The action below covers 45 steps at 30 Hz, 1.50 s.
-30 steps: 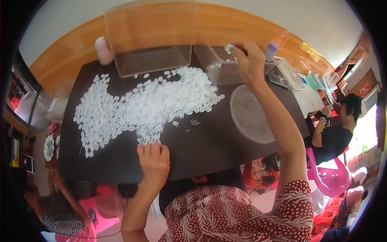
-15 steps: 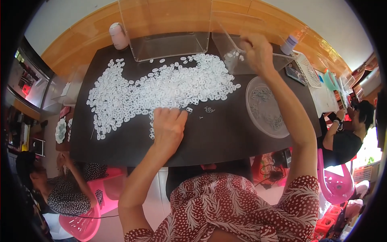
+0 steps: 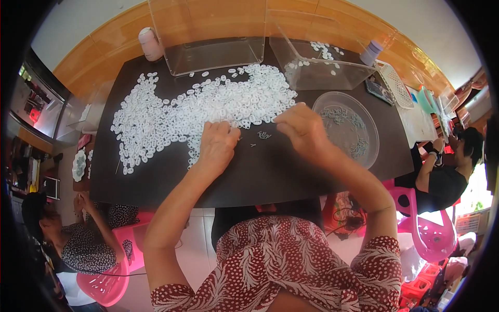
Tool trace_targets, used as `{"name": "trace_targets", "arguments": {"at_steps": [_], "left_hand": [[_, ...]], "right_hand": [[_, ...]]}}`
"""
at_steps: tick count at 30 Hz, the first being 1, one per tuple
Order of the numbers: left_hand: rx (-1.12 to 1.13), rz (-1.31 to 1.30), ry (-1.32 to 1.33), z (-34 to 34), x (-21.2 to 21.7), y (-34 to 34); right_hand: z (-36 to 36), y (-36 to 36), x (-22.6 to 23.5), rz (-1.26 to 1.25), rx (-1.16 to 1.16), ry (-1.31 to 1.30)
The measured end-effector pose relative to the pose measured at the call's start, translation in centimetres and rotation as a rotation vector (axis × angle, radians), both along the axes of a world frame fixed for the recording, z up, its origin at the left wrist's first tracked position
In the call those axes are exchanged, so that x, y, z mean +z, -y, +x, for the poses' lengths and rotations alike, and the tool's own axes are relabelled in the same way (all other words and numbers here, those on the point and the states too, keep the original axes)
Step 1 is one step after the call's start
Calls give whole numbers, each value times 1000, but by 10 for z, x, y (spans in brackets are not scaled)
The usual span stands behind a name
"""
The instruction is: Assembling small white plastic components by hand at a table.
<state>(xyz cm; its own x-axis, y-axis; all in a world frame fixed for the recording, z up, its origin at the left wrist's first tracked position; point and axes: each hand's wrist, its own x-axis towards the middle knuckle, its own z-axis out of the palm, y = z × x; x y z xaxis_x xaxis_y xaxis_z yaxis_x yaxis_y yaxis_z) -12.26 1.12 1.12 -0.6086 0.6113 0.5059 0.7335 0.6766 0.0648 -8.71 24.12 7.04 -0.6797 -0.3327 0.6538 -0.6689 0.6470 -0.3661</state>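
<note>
A wide heap of small white oval pieces with holes (image 3: 218, 101) spreads over the dark table. My left hand (image 3: 217, 146) rests at the heap's near edge, its fingers curled and pressed together; whatever they hold is hidden. My right hand (image 3: 305, 131) is at the heap's right end, thumb and fingers pinched, and anything in them is too small to make out. Between both hands lies a little cluster of thin grey pins (image 3: 264, 135). To the right, a round clear dish (image 3: 347, 151) holds many similar grey pins.
Behind the heap stands an upright clear box (image 3: 218, 70). Another clear box (image 3: 332, 80) at the back right holds several white pieces. A pink bottle (image 3: 150, 44), a purple-capped bottle (image 3: 371, 53) and a phone (image 3: 379, 91) stand or lie around. People sit left and right.
My right hand has come back from over the right clear box to the heap's right end. More white pieces now show in that box. My left hand has shifted slightly.
</note>
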Motion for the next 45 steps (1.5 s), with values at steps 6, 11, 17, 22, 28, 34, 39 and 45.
{"name": "trace_targets", "arguments": {"at_steps": [6, 11, 17, 22, 28, 34, 39, 45], "left_hand": [[21, 456, 374, 47, 28, 6], [38, 549, 612, 70, 41, 5], [42, 983, 878, 89, 24, 1], [19, 1680, 1083, 113, 5, -21], [27, 1745, 968, 108, 2, -12], [86, 1763, 1031, 102, 8, -2], [104, 1685, 1013, 103, -3, -1], [116, 1666, 1005, 106, -5, 4]], "right_hand": [[31, 33, -25, -303, 31, 461], [44, 55, -28, -506, 86, 768], [64, 65, -33, -736, 77, 905], [81, 86, -36, -1074, 58, 858], [72, 82, -37, -685, 24, 691], [3, 61, -53, -142, -109, 214], [-24, 68, -71, 137, -85, 103], [-31, 70, -69, 293, 10, -2]]}}
